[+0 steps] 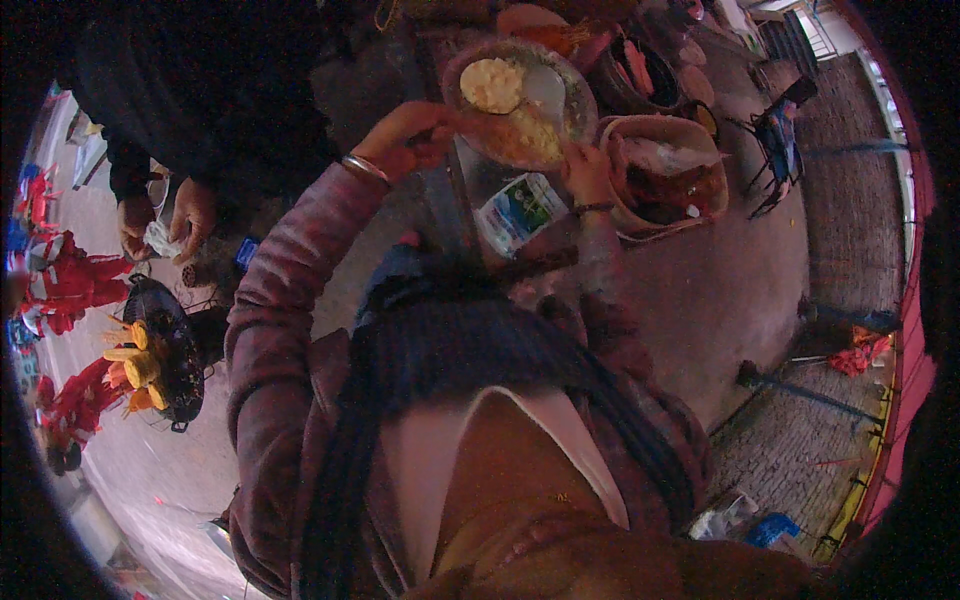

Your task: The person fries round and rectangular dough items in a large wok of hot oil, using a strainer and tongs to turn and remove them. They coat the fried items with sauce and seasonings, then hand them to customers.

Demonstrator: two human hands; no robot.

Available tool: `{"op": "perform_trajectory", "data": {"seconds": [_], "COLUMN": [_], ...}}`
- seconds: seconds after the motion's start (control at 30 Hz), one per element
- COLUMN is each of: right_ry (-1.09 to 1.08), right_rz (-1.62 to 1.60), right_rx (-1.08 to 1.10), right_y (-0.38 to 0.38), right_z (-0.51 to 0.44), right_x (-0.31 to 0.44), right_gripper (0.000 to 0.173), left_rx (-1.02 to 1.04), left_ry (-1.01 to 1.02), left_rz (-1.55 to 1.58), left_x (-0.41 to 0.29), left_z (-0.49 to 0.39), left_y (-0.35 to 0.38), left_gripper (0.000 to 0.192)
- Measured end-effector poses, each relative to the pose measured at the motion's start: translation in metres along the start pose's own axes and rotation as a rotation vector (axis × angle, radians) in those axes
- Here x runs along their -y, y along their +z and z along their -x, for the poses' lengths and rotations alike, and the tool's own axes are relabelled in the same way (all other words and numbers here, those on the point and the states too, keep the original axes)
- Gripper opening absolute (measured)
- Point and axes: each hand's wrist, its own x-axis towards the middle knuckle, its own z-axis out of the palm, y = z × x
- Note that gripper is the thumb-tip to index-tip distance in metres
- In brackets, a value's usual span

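Note:
A large round tray (504,51) lies before me, holding a pale yellow round of food (492,85) and a flat, browner piece of food (525,138). My left hand (411,141), with a silver bangle at the wrist, is at the tray's left edge, fingers bent; whether it grips the rim or the food I cannot tell. At the lower right edge of the tray is my right hand (588,171), its fingertips against the rim or the food. Just below the tray, beside my right wrist, lies a printed plastic packet (520,213).
Right of my hand stands a tub (667,225) with reddish contents, and behind it a dark pot (643,73). At the left, another person's hands (187,217) hold something white. Below them a round grill (178,352) bears corn cobs (142,369). A folding chair (780,142) stands farther right.

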Motion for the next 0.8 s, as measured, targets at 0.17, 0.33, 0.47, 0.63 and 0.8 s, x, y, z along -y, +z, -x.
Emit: {"op": "perform_trajectory", "data": {"seconds": [0.17, 0.33, 0.47, 0.63, 0.8], "right_ry": [0.31, 0.329, 0.231, -0.012, 0.631], "right_rz": [-0.338, -0.297, -0.262, -0.416, -0.968], "right_rx": [0.082, 0.084, 0.121, 0.29, 0.611], "right_y": [-0.007, -0.002, 0.013, 0.005, -0.026], "right_z": [-0.015, -0.051, -0.084, -0.095, -0.084], "right_x": [0.008, -0.002, -0.007, 0.019, 0.046], "right_gripper": [0.016, 0.017, 0.023, 0.024, 0.021], "left_rx": [0.016, 0.009, 0.021, -0.026, -0.068], "left_ry": [0.047, 0.04, -0.055, -0.136, -0.137], "left_rz": [-0.068, -0.024, -0.003, -0.1, -0.023], "left_x": [0.002, 0.004, 0.001, 0.003, 0.008], "left_z": [0.006, 0.012, 0.016, 0.019, 0.024], "left_y": [0.004, 0.013, 0.015, 0.022, 0.026], "left_gripper": [0.05, 0.021, 0.021, 0.036, 0.033]}}
